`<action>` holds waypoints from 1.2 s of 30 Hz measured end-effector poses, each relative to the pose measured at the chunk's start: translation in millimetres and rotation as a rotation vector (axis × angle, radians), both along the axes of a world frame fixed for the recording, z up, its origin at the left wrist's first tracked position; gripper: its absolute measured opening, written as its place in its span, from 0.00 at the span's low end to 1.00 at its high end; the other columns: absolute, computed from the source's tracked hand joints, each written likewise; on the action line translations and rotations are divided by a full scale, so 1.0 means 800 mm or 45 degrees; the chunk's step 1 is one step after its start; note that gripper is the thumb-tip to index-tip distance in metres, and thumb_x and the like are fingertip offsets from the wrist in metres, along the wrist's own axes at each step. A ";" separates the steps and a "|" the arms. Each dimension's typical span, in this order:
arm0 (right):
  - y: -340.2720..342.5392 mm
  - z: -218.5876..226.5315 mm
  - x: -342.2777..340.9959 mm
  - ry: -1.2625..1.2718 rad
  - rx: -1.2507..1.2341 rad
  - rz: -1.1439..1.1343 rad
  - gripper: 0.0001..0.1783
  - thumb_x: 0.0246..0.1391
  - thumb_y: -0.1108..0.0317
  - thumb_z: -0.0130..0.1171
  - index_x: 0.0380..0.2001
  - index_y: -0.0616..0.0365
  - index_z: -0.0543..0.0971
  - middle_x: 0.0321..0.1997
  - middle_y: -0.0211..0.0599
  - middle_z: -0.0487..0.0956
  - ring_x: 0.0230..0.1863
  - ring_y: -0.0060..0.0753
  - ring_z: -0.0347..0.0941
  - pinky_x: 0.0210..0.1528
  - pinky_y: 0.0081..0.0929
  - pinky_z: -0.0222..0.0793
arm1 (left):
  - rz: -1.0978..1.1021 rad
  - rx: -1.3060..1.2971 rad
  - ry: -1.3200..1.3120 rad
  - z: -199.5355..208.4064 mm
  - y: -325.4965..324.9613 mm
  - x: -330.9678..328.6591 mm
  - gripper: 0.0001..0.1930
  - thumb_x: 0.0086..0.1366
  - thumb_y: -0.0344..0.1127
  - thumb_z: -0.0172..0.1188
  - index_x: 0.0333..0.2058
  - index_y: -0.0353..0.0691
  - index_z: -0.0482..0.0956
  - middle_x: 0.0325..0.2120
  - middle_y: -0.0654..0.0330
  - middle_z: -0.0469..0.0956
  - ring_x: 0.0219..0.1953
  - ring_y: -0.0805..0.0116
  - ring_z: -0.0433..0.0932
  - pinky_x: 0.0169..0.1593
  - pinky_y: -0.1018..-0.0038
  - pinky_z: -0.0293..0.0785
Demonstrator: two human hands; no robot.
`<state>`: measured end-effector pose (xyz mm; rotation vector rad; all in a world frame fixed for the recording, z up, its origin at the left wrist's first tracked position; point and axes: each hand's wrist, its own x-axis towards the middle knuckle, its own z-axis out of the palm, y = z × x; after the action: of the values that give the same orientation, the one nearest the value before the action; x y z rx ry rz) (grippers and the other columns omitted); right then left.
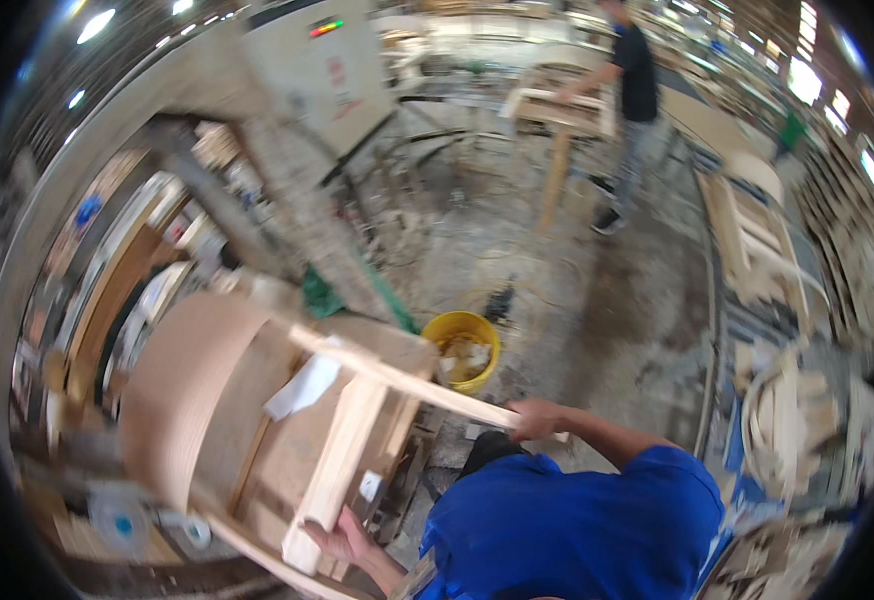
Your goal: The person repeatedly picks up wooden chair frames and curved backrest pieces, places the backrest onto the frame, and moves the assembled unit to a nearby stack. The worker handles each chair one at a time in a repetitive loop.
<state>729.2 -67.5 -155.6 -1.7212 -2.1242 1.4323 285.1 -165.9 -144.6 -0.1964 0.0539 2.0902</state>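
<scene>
A pale wooden chair frame (342,455) with a wide curved backrest (182,390) lies tilted in front of me, its back toward the left. My right hand (537,420) is closed round one long side piece near its end. Lower down, my left hand (342,540) grips the frame where the broad cross rail meets the other side piece. Under the frame is a brown work surface (412,350), with a white sheet (305,388) showing through the frame's opening. Some fingers of both hands are hidden by the wood.
A yellow bucket (460,350) with scraps stands on the floor just beyond the frame. A grey machine cabinet (322,75) rises at the far left. Another person (632,110) handles a wooden frame farther off. Chair parts (757,235) and stacked wood (842,240) line the right.
</scene>
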 end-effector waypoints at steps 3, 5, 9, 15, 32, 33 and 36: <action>-0.030 -0.045 0.016 -0.076 0.166 -0.078 0.36 0.46 0.49 0.70 0.55 0.57 0.77 0.51 0.54 0.82 0.53 0.58 0.79 0.55 0.50 0.74 | 0.026 0.074 0.010 -0.014 -0.040 0.049 0.33 0.65 0.30 0.71 0.66 0.31 0.70 0.67 0.49 0.70 0.71 0.50 0.65 0.76 0.46 0.54; -0.061 -0.052 0.035 -0.012 0.132 -0.198 0.35 0.46 0.50 0.70 0.55 0.56 0.77 0.52 0.55 0.82 0.53 0.60 0.79 0.56 0.50 0.73 | -0.018 0.066 -0.049 -0.029 -0.076 0.082 0.33 0.69 0.33 0.66 0.68 0.31 0.65 0.70 0.50 0.67 0.73 0.55 0.61 0.77 0.52 0.53; -0.147 -0.072 0.096 0.017 0.135 -0.339 0.31 0.51 0.49 0.68 0.54 0.56 0.77 0.48 0.53 0.83 0.52 0.59 0.79 0.55 0.49 0.74 | 0.010 -0.211 0.214 -0.031 -0.120 0.154 0.35 0.62 0.19 0.67 0.67 0.28 0.66 0.68 0.48 0.69 0.70 0.60 0.66 0.75 0.61 0.61; -0.266 -0.050 0.198 0.078 0.010 -0.695 0.28 0.53 0.45 0.69 0.48 0.53 0.80 0.48 0.49 0.84 0.52 0.56 0.80 0.54 0.46 0.74 | -0.299 -0.057 0.039 0.036 -0.171 0.302 0.28 0.65 0.25 0.66 0.63 0.35 0.73 0.59 0.53 0.79 0.66 0.62 0.72 0.70 0.65 0.68; -0.318 -0.024 0.381 1.008 0.644 -1.769 0.22 0.51 0.72 0.70 0.49 0.61 0.76 0.36 0.32 0.79 0.37 0.27 0.77 0.40 0.29 0.75 | -1.397 0.511 0.839 0.161 0.130 0.621 0.27 0.72 0.44 0.63 0.66 0.45 0.69 0.68 0.55 0.68 0.74 0.52 0.60 0.75 0.40 0.54; -0.299 -0.006 0.398 1.048 0.656 -1.800 0.20 0.50 0.72 0.70 0.46 0.61 0.76 0.35 0.33 0.79 0.35 0.27 0.77 0.39 0.29 0.75 | -1.466 0.482 0.851 0.181 0.157 0.644 0.26 0.74 0.45 0.60 0.65 0.43 0.69 0.66 0.54 0.71 0.70 0.51 0.66 0.72 0.42 0.60; -0.237 0.045 0.443 1.153 0.795 -1.933 0.15 0.50 0.74 0.69 0.41 0.60 0.76 0.33 0.32 0.79 0.34 0.26 0.76 0.38 0.28 0.74 | -1.511 0.665 1.734 0.252 0.225 0.721 0.20 0.74 0.45 0.60 0.58 0.41 0.77 0.53 0.53 0.83 0.49 0.54 0.85 0.57 0.56 0.80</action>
<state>1083.6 -257.5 -119.7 -1.2983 -0.3451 0.6349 862.0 14.2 56.6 1.2737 0.3331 0.6752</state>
